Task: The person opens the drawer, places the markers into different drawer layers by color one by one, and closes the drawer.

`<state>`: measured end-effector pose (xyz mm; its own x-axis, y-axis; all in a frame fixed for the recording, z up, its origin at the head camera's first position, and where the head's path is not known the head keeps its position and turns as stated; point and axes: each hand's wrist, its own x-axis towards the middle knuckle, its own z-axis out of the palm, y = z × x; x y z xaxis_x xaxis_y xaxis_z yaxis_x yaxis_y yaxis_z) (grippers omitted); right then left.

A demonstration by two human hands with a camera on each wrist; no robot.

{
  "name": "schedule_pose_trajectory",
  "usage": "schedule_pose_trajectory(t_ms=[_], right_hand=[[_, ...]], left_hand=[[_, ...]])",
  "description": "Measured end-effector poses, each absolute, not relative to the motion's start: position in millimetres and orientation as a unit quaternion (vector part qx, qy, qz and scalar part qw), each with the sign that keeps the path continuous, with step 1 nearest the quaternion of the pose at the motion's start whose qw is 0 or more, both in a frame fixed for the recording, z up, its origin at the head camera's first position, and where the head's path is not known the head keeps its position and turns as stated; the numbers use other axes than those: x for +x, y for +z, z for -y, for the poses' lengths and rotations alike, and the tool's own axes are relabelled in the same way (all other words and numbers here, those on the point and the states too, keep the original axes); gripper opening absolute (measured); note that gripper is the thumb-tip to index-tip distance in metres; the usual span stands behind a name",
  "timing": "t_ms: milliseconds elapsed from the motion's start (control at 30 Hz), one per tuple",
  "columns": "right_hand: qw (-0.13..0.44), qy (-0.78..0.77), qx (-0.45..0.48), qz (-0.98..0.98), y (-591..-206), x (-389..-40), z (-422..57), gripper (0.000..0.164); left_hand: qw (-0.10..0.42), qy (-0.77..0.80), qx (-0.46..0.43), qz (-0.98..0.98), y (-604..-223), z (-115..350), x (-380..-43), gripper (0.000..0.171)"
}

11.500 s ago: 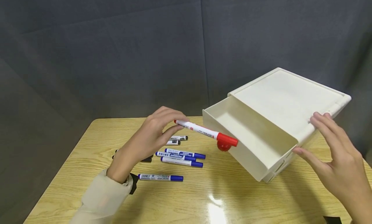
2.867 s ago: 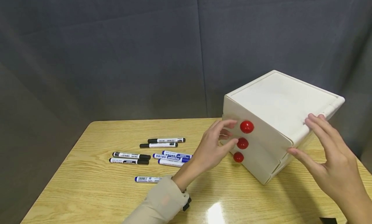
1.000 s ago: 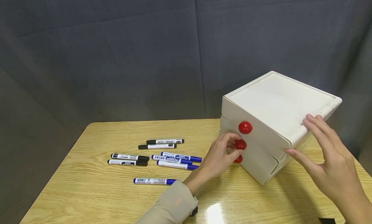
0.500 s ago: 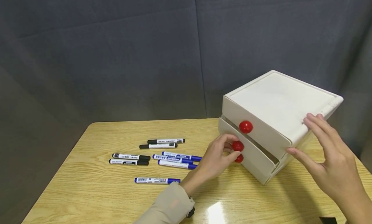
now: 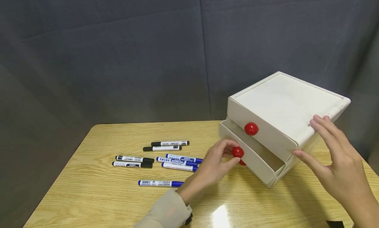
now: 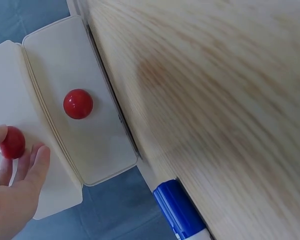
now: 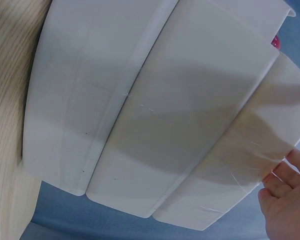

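Observation:
A white drawer cabinet (image 5: 290, 103) stands on the right of the table, three drawers high. My left hand (image 5: 211, 167) pinches the red round knob (image 5: 238, 152) of the middle drawer (image 5: 259, 164), which is partly pulled out. In the visible part of its inside I see no object. The top drawer (image 5: 267, 131), with its own red knob (image 5: 251, 129), is closed. In the left wrist view the bottom drawer (image 6: 100, 145) is closed too. My right hand (image 5: 340, 159) rests on the cabinet's near top edge, fingers fairly straight, thumb by the front corner.
Several black-capped markers (image 5: 134, 159) lie in pairs on the wooden table (image 5: 88, 201). Three blue-capped markers (image 5: 179, 166) lie together left of my left hand, and a single blue marker (image 5: 158, 183) lies nearer. A dark curtain (image 5: 148, 57) hangs behind.
Earlier my left hand held a red marker by the open top drawer; that drawer is now closed and the marker out of sight. Within the last second the middle drawer slid out toward the left.

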<state>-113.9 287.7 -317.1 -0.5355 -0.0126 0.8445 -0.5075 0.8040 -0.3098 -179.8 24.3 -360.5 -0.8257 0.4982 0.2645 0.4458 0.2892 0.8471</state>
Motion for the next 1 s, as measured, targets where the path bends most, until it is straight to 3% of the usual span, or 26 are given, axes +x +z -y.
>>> schedule_pose_trajectory(t_ms=[1000], right_hand=[[0.465,0.266,0.162,0.829,-316,-114,-288,0.089]], left_hand=[[0.034,0.505,0.276,-0.817,-359,9,-164,0.028]])
